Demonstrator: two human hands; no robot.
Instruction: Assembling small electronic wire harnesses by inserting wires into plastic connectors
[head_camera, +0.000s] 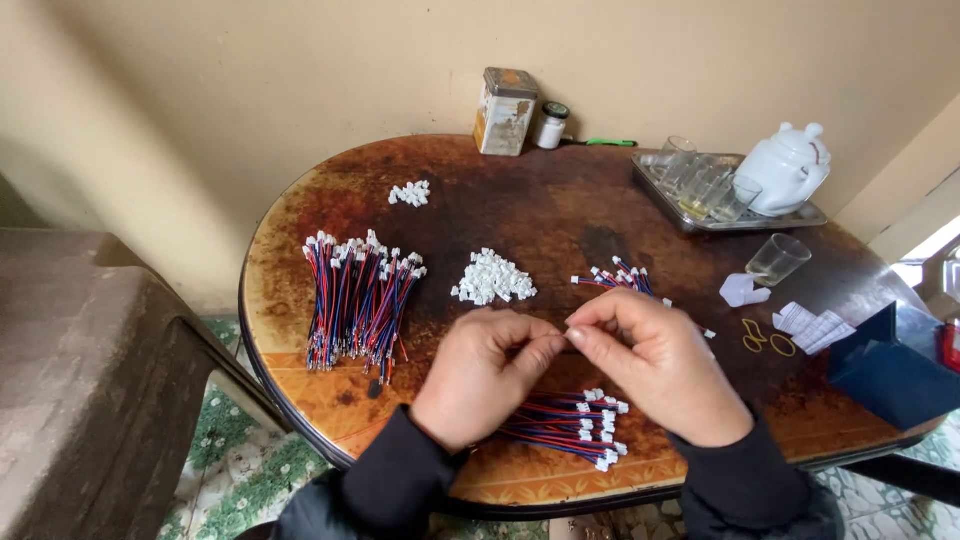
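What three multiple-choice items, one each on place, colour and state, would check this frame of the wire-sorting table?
1. Where is the big wire bundle?
A. table's left side
B. on the tray
C. on the floor

2. What colour is the teapot?
A. green
B. white
C. black

3. How do the left hand and right hand stand?
A. flat on the table
B. apart at the edges
C. fingertips pinched together

Key: 1 A, it lies left of the white connector pile; 2 B, white on the metal tray; 3 C, fingertips meet above the table.
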